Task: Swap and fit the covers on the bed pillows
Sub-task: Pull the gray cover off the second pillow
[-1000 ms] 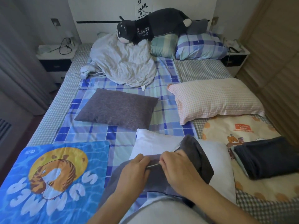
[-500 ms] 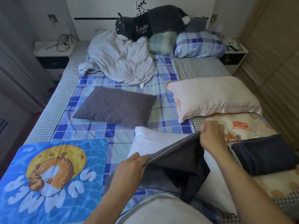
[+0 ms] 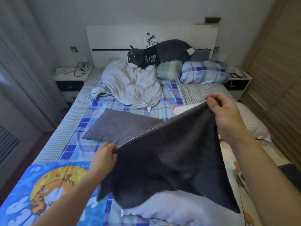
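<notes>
left hand and right hand each pinch a corner of the dark grey cover, stretched above the white pillow at the bed's foot edge. a loose pinch could drop a corner, bunching the opening.

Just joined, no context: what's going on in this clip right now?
A person is changing pillow covers on a bed. Both hands hold a dark grey fabric pillow cover stretched out in the air: the left hand pinches its lower corner, the right hand grips the raised far corner. The bare white pillow lies beneath it, uncovered. A grey-covered pillow lies flat on the blue plaid sheet behind.
</notes>
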